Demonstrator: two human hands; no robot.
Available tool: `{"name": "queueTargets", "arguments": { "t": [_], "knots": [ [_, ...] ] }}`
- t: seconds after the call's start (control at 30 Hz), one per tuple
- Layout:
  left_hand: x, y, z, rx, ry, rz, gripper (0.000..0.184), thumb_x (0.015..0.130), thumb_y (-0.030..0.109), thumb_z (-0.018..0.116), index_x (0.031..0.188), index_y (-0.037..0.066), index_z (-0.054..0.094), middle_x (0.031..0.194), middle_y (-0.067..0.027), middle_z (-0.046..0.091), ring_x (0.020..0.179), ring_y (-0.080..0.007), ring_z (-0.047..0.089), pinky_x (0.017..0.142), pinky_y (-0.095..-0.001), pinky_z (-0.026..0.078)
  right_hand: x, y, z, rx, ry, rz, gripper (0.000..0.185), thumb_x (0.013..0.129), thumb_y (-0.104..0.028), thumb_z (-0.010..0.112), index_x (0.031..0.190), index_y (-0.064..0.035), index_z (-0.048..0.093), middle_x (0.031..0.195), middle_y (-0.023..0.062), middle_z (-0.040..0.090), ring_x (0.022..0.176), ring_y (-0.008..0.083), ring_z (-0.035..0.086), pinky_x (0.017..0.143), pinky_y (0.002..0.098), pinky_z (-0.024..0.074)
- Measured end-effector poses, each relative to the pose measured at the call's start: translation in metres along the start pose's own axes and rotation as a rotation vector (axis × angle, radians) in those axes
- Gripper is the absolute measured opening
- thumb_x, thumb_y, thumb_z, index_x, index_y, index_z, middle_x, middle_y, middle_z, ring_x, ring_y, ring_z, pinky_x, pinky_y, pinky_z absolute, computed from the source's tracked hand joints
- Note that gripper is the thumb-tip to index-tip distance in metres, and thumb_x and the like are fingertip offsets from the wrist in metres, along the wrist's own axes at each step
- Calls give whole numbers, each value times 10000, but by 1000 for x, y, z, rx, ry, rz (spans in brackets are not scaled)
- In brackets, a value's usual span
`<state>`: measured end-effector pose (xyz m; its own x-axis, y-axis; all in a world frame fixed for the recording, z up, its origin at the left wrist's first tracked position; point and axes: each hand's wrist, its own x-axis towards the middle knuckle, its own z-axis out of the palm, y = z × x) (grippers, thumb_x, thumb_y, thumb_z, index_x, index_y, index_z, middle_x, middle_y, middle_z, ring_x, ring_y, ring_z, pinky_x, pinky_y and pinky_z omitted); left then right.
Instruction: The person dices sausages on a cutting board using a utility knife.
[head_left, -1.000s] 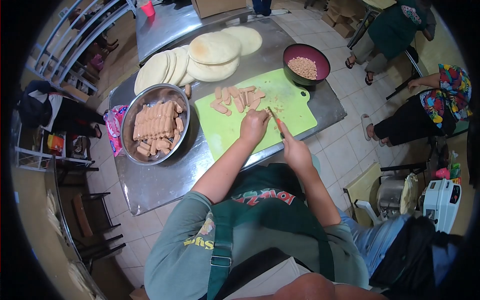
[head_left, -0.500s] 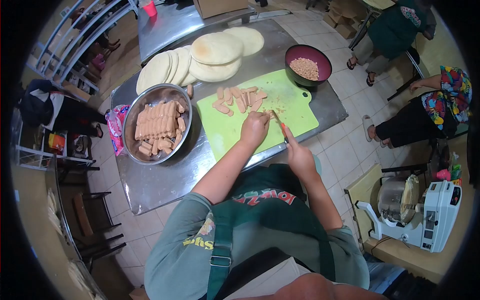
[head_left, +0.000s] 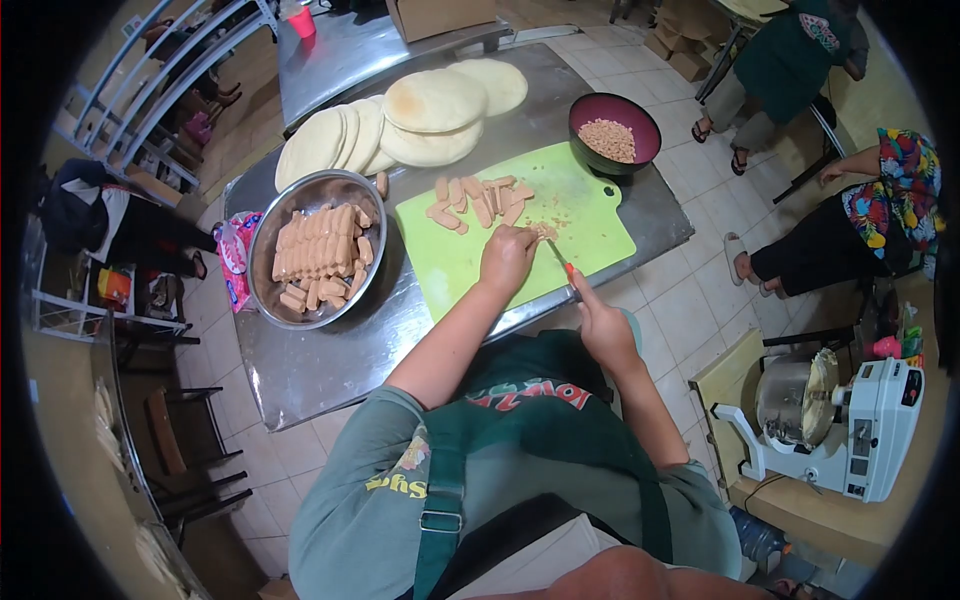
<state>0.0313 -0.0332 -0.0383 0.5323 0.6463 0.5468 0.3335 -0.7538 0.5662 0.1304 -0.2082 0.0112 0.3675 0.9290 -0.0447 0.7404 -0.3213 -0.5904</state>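
Toward the cutting board's (head_left: 440, 265) near edge, the left hand (head_left: 507, 260) pinched sausage bits (head_left: 545, 230), apparently to steady them beside the knife (head_left: 561, 256) that the right hand (head_left: 608, 332) grasped by its handle.

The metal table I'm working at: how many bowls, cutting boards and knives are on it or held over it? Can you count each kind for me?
Bowls: 2 (steel bowl, dark bowl)
Cutting board: 1
Knife: 1
Total: 4
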Motion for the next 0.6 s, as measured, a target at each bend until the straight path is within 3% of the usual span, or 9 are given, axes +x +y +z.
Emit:
{"name": "queueTargets", "arguments": {
  "t": [0.27,0.47,0.6],
  "knots": [
    [0,0,-2,33,-30,-18,51,733,74,645,740,31,670,709,-117,623,733,-298,567,677,-383,475,42,-6,21,-48,-25,-3,557,882,-119,452,1405,-218,288,702,277,570,666,437,570,631,502,432],
    [0,0,-4,8,-36,-50,60,720,80,652,697,25,644,681,-124,608,716,-308,559,669,-395,470,2,-6,6,-25,-46,33,557,876,-115,458,1401,-218,305,720,276,576,669,435,571,630,497,435],
    [-1,-3,-3,-3,-34,-27,63,717,78,672,753,29,652,688,-132,606,691,-314,567,656,-404,454,3,-2,6,25,9,-2,545,876,-110,460,1393,-217,328,748,271,585,686,432,575,639,493,439]
  ]
}}
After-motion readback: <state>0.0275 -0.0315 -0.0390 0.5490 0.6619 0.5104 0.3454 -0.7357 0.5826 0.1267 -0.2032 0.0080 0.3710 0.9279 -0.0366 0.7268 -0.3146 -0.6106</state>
